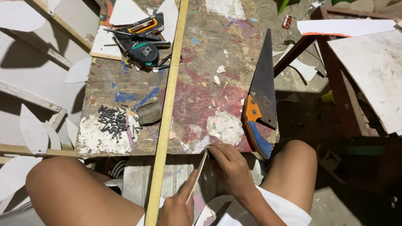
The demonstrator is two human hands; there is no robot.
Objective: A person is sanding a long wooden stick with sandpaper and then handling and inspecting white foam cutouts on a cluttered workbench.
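Observation:
My left hand [178, 206] grips the near end of a thin narrow board piece [198, 175] held on edge, thumb laid along it. My right hand [229, 165] closes over the far end of the same piece, where it meets the front edge of the paint-stained workbench [209, 62]. A small dark tool may sit under the right fingers, but it is hidden. Both of my bare knees flank the bench front.
A long yellow wooden strip [167, 109] runs across the bench toward me. A handsaw [261, 96] with orange and blue handle lies at the right edge. A pile of dark screws [112, 120], a tape measure [143, 53], a staple gun [140, 29] and white cutouts lie left.

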